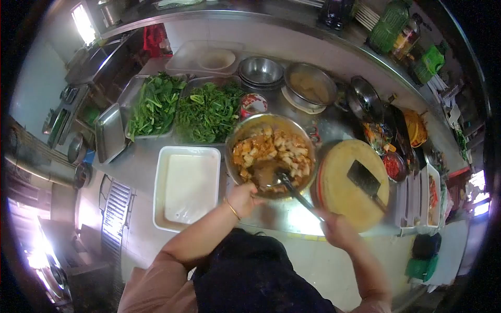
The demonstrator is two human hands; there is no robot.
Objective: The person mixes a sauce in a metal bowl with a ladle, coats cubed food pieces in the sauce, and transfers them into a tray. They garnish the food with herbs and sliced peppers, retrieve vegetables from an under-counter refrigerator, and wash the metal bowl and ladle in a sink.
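Left hand (243,200): closed on the near rim of a metal bowl (301,127), a bangle worn at the wrist. Right hand (338,229): wrapped around the handle of a long-handled utensil (300,198), which is slanted down into the bowl, its head lowered among the contents. The exact shape of the head cannot be told, as it is partly hidden by sauce.

In the bowl: chunks of food (292,151), pale to orange-brown, coated in a brownish sauce that is pooled near the utensil. The bowl is positioned over the near-middle part of a metal counter (279,216); whether it is rested there or held up cannot be told.

Just left of the bowl, a white tray (188,182) is seen with a pale layer inside, its nature unclear. To the right, a round cutting board (339,208) is set down, with a dark-bladed cleaver (364,178) laid flat on it. Behind the bowl, a red-and-white can (254,104) is placed; leafy greens (207,112) are heaped in containers at the back left. Farther back, stacked metal bowls (260,70) are noted.
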